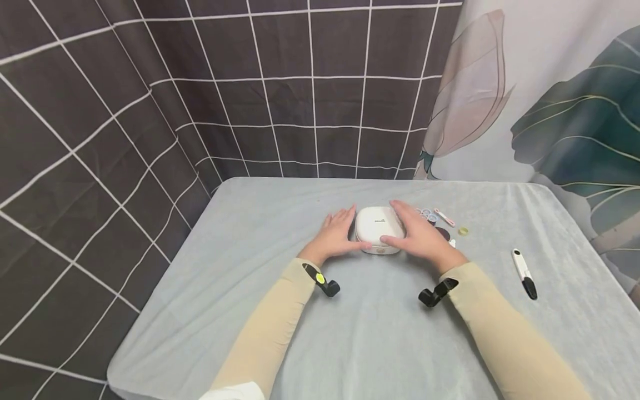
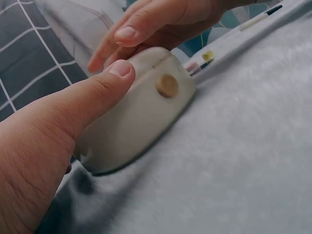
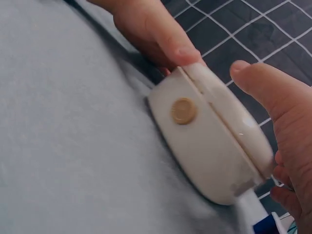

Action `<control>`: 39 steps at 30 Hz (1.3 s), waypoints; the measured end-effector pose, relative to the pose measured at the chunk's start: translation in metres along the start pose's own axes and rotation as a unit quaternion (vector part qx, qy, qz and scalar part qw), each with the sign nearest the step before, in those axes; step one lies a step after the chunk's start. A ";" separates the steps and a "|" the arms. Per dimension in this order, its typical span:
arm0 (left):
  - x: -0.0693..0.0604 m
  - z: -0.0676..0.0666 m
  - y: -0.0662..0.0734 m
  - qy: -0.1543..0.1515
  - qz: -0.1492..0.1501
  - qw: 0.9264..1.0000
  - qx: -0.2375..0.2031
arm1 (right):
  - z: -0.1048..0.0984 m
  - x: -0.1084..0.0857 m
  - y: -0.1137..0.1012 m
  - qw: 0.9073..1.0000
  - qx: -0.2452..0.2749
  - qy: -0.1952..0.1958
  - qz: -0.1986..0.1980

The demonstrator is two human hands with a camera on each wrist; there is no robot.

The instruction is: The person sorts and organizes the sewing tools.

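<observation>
Nearest, two beige sleeves (image 1: 270, 322) are stretching forward over a pale grey cloth (image 1: 240, 244), each carrying a black wrist camera (image 1: 438, 293). Off to the right, a white-and-black knife (image 1: 524, 274) is lying by itself. Farther in, the left hand (image 1: 336, 236) is flanking one side of a box (image 1: 370, 230), its fingers reaching forward and its thumb touching the box near the lid's edge. Opposite, the right hand (image 1: 417, 236) is flanking the other side; its thumb is standing apart from its fingers, and the right wrist view is showing that thumb off the box. Whether those right fingers are touching the side, I cannot tell.

The box is sitting flat on the cloth between both hands. It is showing a creamy white, smooth surface, a squarish outline with rounded corners, and a gently domed lid (image 1: 377, 214) bearing small dark lettering too tiny to read. A thin line is running between lid and body, and a round tan button (image 3: 184, 111) is decorating the front just below it.

Just beyond the right hand, pale blue rings (image 1: 426, 213), a pink-and-white stick (image 1: 444, 217) and a yellowish ring (image 1: 463, 231) are lying. Behind everything, a dark checked curtain (image 1: 285, 100) is hanging beside a flowered curtain (image 1: 475, 94).
</observation>
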State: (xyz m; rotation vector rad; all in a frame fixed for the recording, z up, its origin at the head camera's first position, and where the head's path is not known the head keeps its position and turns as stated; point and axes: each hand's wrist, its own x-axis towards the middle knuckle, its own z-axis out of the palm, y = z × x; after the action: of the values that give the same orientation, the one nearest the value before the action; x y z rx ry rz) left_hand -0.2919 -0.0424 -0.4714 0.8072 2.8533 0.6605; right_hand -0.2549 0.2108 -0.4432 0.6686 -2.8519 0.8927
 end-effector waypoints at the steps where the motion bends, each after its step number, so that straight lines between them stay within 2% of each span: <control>1: -0.001 0.003 -0.001 0.001 -0.001 1.000 0.002 | 0.004 0.000 0.000 1.000 0.000 -0.002 -0.001; 8: -0.006 0.012 -0.001 0.008 -0.009 1.000 0.008 | 0.026 -0.001 0.007 1.000 0.002 0.001 0.017; 13: -0.006 0.013 -0.001 0.019 -0.011 1.000 0.016 | 0.031 0.000 0.012 0.999 0.028 0.014 0.025; 19: -0.002 0.013 0.002 0.019 -0.008 1.000 0.024 | 0.033 0.000 0.016 0.997 0.048 0.016 0.062; 29: -0.003 0.015 0.004 0.019 -0.016 0.999 0.025 | 0.034 -0.001 0.015 0.995 0.033 0.032 0.084; 39: -0.004 0.015 0.004 0.014 -0.018 0.999 0.034 | 0.037 -0.001 0.015 0.995 0.006 0.047 0.086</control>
State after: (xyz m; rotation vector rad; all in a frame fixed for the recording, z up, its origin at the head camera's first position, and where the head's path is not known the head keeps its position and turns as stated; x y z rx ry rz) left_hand -0.2835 -0.0356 -0.4835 0.7599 2.9221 0.5766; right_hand -0.2580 0.2014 -0.4819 0.3758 -2.8536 0.9371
